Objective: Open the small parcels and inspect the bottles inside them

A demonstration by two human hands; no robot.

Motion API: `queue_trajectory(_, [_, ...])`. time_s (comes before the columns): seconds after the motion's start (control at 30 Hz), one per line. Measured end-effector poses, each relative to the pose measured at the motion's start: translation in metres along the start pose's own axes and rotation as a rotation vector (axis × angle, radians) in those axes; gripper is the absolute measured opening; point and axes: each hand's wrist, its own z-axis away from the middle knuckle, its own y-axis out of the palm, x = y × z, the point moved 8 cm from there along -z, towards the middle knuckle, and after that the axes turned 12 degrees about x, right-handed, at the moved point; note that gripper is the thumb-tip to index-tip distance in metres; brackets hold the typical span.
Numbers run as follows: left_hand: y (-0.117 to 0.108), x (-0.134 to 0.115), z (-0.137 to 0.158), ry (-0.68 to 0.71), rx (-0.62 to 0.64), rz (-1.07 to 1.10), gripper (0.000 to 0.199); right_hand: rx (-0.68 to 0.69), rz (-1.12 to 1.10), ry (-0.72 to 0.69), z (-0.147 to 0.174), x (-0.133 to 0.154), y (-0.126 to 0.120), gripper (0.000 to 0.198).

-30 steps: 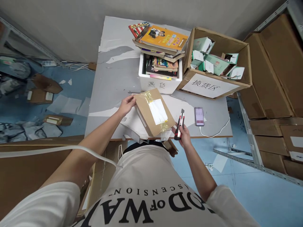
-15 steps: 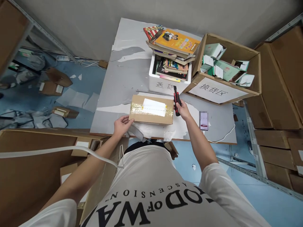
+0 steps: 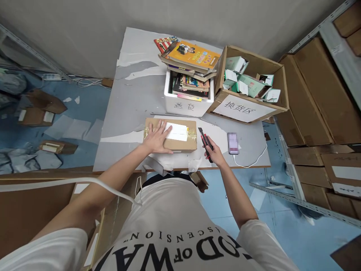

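Observation:
A taped cardboard box with a white label on its top lies near the table's front edge. My left hand rests spread on the box's left part, its fingers reaching the label's edge. In my right hand is a black and red utility knife, pointing up and left, just right of the box and apart from it. Whether its blade is out I cannot tell.
Behind the box stand a white bin piled with books and a carton of green-and-white boxes. A phone with a cable lies at right on the table. Shelving with cartons is further right.
My left hand has gone from the box's lower left corner to lying flat on its top. My right hand with the utility knife has moved slightly down, and the knife tilts more to the left.

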Motion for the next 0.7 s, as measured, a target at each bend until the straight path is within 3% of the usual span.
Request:
queue_trajectory(0.27, [0.008,-0.007,-0.001,-0.001,-0.037,-0.011,0.124,0.043,-0.019,0.01,-0.005,0.006,0.004,0.072])
queue_trajectory(0.7, [0.015,-0.01,0.006,-0.047,-0.091,0.073,0.118,0.095,0.341,0.077,0.004,0.046,-0.009,0.057])
